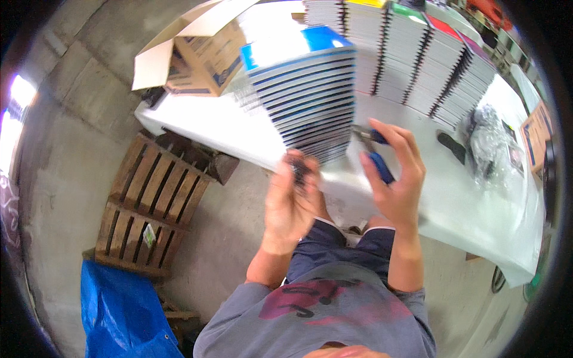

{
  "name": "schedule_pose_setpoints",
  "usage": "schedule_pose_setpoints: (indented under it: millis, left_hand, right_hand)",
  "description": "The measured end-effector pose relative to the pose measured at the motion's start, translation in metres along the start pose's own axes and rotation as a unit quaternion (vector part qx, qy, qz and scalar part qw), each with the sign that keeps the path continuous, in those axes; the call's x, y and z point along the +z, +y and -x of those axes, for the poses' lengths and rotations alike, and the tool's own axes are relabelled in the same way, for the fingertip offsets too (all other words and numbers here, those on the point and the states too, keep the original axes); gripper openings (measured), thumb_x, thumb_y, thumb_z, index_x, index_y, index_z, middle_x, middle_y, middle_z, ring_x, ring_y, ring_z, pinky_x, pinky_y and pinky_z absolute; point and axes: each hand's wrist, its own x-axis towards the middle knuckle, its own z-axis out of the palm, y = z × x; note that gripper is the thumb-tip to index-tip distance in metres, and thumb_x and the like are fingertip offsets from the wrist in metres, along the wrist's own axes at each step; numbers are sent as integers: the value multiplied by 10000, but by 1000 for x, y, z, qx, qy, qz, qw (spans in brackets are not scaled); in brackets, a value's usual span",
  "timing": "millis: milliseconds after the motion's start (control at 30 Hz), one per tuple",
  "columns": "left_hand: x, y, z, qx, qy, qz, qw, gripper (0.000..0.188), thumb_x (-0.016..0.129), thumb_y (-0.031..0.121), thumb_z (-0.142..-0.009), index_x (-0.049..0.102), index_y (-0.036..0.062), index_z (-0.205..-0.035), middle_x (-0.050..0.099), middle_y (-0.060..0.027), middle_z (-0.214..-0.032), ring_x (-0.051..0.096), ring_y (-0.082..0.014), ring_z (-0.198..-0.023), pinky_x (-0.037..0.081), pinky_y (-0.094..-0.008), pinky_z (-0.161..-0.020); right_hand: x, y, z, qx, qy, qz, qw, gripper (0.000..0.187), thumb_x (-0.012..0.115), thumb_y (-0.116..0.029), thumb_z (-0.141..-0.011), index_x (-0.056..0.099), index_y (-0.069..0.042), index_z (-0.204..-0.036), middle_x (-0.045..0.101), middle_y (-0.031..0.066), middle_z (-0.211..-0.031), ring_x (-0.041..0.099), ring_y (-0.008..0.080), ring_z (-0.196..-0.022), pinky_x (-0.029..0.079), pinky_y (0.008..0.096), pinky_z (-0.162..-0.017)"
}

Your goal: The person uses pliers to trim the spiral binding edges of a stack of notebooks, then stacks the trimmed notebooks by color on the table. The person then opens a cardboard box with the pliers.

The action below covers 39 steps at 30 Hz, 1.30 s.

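My right hand (397,173) grips a pair of blue-handled pliers (381,167), its handles spread between thumb and fingers and its metal jaws pointing up and left at the notebook stack. In front of the table edge, my left hand (289,200) is closed around a small dark bundle (298,171), too blurred to name. A tall stack of blue-covered notebooks (310,98) stands just beyond both hands. Neither hand clearly touches the stack.
More spiral-bound notebook stacks (412,65) with coloured covers line the back of the white table (453,209). A black oblong item (452,147) and clear plastic wrap (492,149) lie at right. An open cardboard box (203,59) sits back left; wooden pallets (149,206) stand below.
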Motion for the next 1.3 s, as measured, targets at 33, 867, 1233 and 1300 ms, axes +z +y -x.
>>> schedule_pose_setpoints:
  millis: [33, 867, 1233, 1300]
  left_hand:
    - [-6, -20, 0, -75, 40, -14, 996, 266, 534, 203, -925, 526, 35, -1131, 533, -133, -1078, 577, -162, -912, 560, -212, -742]
    - [74, -329, -108, -431, -172, -161, 871, 846, 550, 507, -826, 157, 82, -1442, 157, -152, -1487, 293, -296, -1304, 245, -503, -1042]
    - [-39, 70, -16, 40, -315, -298, 900, 313, 638, 308, -832, 653, 9, -924, 652, -131, -911, 625, -249, -784, 485, -349, -650]
    - [-53, 106, -20, 174, -68, -310, 932, 265, 565, 259, -869, 620, 35, -999, 628, -82, -989, 595, -201, -807, 463, -290, -663]
  right_hand:
    - [-15, 12, 12, 45, 23, -34, 998, 501, 689, -66, -719, 557, -94, -1201, 572, 67, -1024, 544, 179, -942, 385, 309, -848]
    - [-172, 100, 189, 362, 348, -77, 862, 523, 589, -22, -761, 452, 3, -1265, 526, 51, -1057, 490, 134, -958, 387, 287, -846]
    - [-58, 69, 143, 345, 83, -226, 907, 530, 527, -48, -729, 453, 22, -1249, 495, 65, -1015, 468, 132, -896, 385, 274, -854]
    - [-41, 63, 131, 333, 44, -229, 914, 532, 529, -50, -733, 455, 14, -1256, 497, 64, -1016, 467, 132, -905, 385, 272, -852]
